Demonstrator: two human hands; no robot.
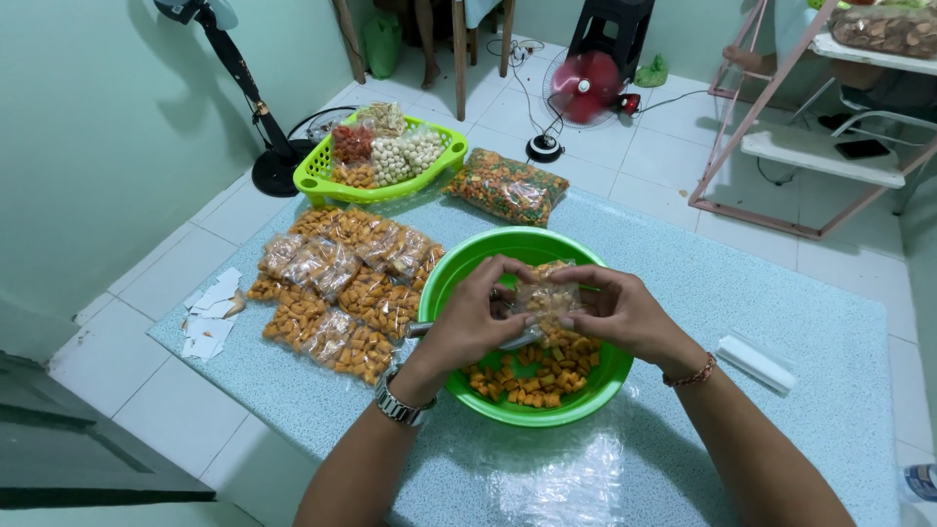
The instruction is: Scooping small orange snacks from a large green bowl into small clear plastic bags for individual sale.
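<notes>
Your left hand (468,317) and right hand (615,310) | fingers clamped on small clear snack bag (547,296) | bag between them, above green bowl (459,268), hands equally near

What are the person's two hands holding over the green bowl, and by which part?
Both the left hand and the right hand hold a small clear bag of orange snacks by its upper sides, above the green bowl.

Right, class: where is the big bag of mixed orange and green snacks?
In the head view, the big bag lies at the table's far edge, between the lime basket and the green bowl.
</notes>
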